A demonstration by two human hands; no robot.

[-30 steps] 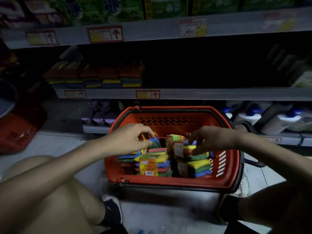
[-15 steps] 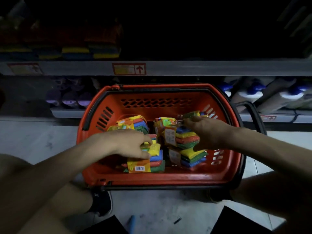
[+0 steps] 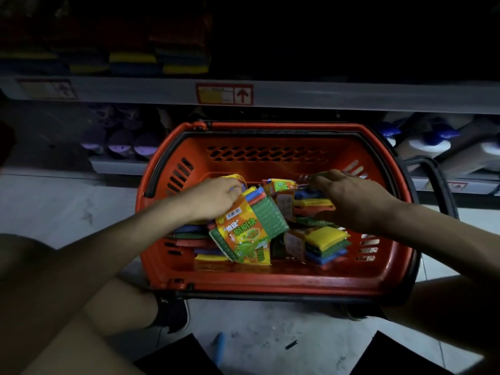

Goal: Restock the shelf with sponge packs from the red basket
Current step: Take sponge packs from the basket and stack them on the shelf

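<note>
In the head view, our left hand (image 3: 213,198) has its fingers curled round the top edge of one sponge pack (image 3: 249,228). Half a second ago that pack lay flat; now it is tipped up, label showing, though its lower end is still inside the red basket (image 3: 270,285). Our right hand (image 3: 349,201) lies over the right-hand stack (image 3: 324,239), and we cannot tell whether it grips anything. We judge the first pack is nearly free for the shelf (image 3: 324,96) above.
</note>
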